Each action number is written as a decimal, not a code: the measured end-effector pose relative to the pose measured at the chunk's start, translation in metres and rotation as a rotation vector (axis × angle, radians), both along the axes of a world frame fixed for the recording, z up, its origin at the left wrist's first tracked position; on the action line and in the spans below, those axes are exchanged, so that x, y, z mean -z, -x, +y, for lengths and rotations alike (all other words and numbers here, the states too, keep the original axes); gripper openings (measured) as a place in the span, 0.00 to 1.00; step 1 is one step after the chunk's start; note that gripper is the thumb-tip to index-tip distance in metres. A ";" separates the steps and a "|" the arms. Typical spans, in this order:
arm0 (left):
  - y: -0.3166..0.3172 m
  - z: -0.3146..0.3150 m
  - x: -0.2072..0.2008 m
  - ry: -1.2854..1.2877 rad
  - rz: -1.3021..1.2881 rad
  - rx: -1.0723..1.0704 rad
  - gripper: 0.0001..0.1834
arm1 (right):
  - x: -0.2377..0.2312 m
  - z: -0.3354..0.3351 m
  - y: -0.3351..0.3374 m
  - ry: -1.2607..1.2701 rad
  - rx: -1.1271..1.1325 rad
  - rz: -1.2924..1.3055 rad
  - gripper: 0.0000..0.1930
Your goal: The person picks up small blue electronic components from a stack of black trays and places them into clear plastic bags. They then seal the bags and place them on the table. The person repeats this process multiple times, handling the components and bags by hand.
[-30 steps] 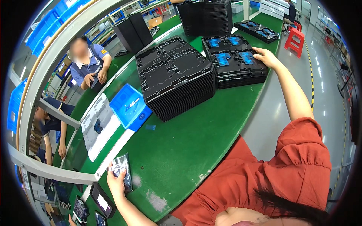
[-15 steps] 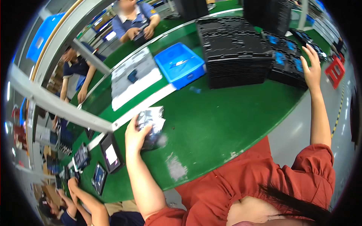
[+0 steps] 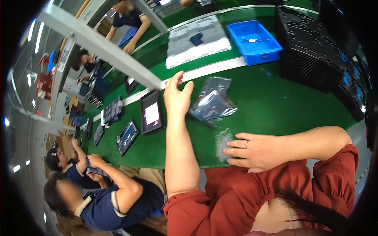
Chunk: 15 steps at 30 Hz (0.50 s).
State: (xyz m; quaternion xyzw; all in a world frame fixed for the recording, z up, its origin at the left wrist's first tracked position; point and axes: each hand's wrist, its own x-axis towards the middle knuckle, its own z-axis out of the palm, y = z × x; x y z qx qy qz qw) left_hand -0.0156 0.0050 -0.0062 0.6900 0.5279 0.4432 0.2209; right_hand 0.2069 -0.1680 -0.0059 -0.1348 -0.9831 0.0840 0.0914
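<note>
My left hand (image 3: 176, 95) is raised over the green table with its thumb apart from its bent fingers and nothing visible in it. Just to its right lies a crumpled, shiny silver-grey antistatic bag (image 3: 214, 99); what is inside it, if anything, I cannot make out. My right hand (image 3: 252, 151), with a ring on one finger, rests palm down at the near edge of the table, fingers spread over a worn grey patch (image 3: 224, 142).
Left of my forearm lie a black tray (image 3: 158, 128) with a white paper and a dark framed device (image 3: 128, 137). Farther back are a white foam sheet (image 3: 177, 44), a blue bin (image 3: 262, 58) and stacked black trays (image 3: 301, 65). A grey post (image 3: 130, 67) crosses the left. Co-workers sit nearby.
My left hand has let go of the silvery bag, which now lies on the table. My right hand has come from the black trays to the near edge. The view has swung left.
</note>
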 end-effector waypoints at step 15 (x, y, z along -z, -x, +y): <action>0.288 -0.001 0.012 0.190 0.893 -0.652 0.21 | 0.022 0.011 -0.006 0.136 -0.017 -0.006 0.31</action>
